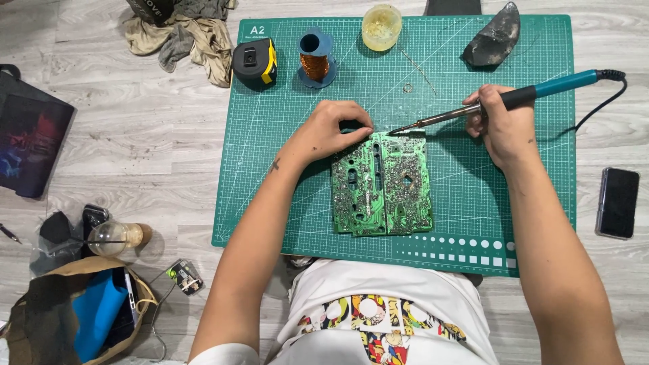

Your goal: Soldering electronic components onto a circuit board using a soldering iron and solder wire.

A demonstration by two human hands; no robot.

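- The right hand (501,128) was wrapped shut around the teal-and-black handled soldering iron (503,100), its metal tip angled down-left to the top edge of the green rectangular printed circuit board (380,184).
- The left hand (331,130) sat curled at the board's top-left corner, fingertips pinched together right at the edge; whether a strand of wire was between them, I could not tell.
- The board lay solder side up near the middle of the green gridded cutting mat (270,169), which rested on a pale wood-look floor.
- Behind it stood a blue spool of copper wire (316,61), a black-and-yellow tape measure (254,62), a round yellowish tub (381,27) and a dark grey lumpy sponge (493,37); a black phone (618,202) lay off the mat to the right.
- For a clean joint, I'd judge: keep the tip steady on pad and lead together, brace the board firmly, and hold fingertips back from the hot metal.
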